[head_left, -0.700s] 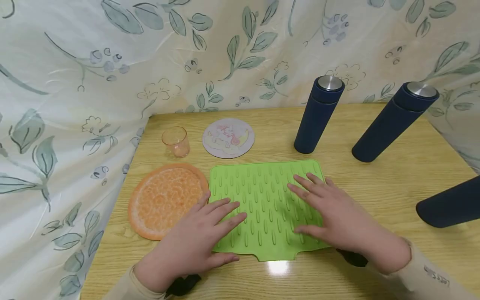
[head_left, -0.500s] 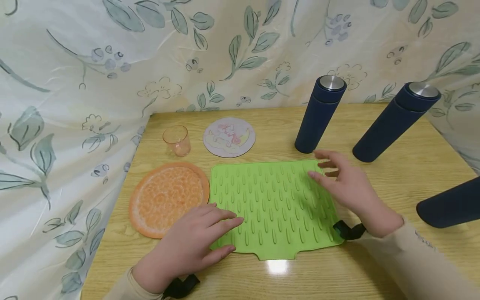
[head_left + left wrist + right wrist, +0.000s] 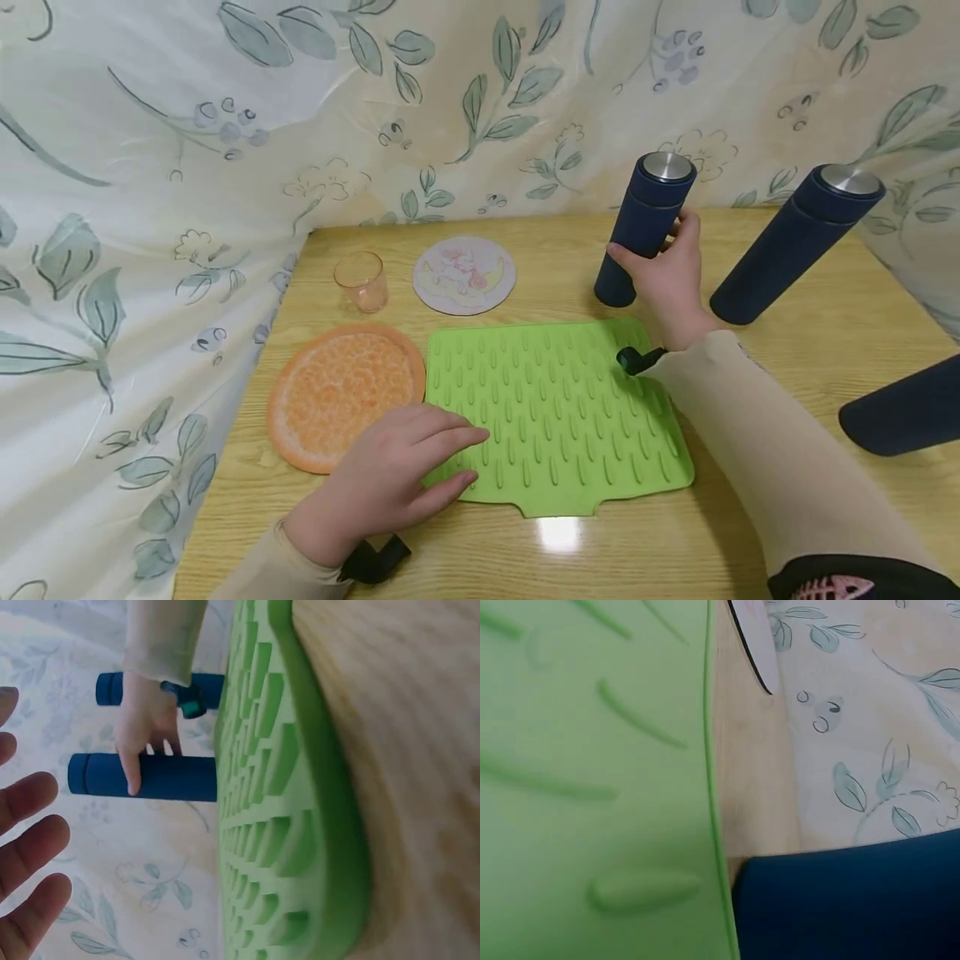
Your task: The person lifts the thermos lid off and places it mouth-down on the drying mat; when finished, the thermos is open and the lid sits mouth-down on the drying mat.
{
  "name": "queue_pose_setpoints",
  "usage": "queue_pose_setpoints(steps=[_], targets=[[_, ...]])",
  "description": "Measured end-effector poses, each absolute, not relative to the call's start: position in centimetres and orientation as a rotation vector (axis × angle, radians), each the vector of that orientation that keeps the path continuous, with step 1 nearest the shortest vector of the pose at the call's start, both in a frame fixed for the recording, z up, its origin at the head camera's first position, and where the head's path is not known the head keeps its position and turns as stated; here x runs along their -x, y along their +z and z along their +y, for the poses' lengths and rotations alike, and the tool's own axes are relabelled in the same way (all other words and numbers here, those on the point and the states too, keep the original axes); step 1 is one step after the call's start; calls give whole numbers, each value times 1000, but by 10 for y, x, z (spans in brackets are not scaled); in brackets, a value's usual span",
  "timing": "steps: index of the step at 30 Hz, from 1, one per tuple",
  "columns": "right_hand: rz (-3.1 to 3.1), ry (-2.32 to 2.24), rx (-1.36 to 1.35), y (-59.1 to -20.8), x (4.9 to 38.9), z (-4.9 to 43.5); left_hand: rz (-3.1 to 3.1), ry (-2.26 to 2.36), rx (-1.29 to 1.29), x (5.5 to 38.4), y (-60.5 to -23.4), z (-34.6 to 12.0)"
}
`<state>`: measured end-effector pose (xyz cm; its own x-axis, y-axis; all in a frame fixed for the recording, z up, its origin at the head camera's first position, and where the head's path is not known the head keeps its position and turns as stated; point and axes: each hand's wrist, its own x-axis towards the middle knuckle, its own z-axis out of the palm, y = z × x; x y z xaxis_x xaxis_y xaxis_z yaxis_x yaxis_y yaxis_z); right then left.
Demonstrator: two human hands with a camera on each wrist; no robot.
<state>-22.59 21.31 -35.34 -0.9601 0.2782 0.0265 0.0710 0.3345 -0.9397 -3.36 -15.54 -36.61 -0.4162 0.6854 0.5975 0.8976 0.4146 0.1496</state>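
My right hand [image 3: 671, 283] holds a dark blue thermos bottle [image 3: 651, 212] with a silver lid top, thumb on its left side and fingers round the right. The bottle stands upright behind a green ribbed mat [image 3: 555, 408]. In the right wrist view the bottle's lower part [image 3: 855, 900] shows beyond the mat's edge, while the hand itself is out of sight. My left hand [image 3: 397, 471], with loosely bent fingers, is over the mat's front left corner and holds nothing. Its fingertips [image 3: 41, 840] appear at the left of the left wrist view, apart from the mat.
A second blue thermos [image 3: 795, 242] stands to the right, and part of a third dark blue one [image 3: 907, 408] shows at the right edge. Left of the mat lies an orange round mat [image 3: 341, 400]. Behind are a pink clear cup [image 3: 362, 283] and a round unicorn coaster [image 3: 465, 275].
My right hand has moved from over the green mat to the back and taken hold of the middle thermos bottle. The left hand has stayed nearly in place, its fingers drawn slightly closer together.
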Motion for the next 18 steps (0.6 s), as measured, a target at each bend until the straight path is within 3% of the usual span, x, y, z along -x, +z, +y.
queue_pose_setpoints(steps=[7, 18], targets=[[-2325, 1674, 279, -354, 214, 207, -2242, -620, 1364, 46, -355, -149], [-2341, 1522, -257, -314, 119, 197, -2146, -610, 1365, 57, -312, -141]])
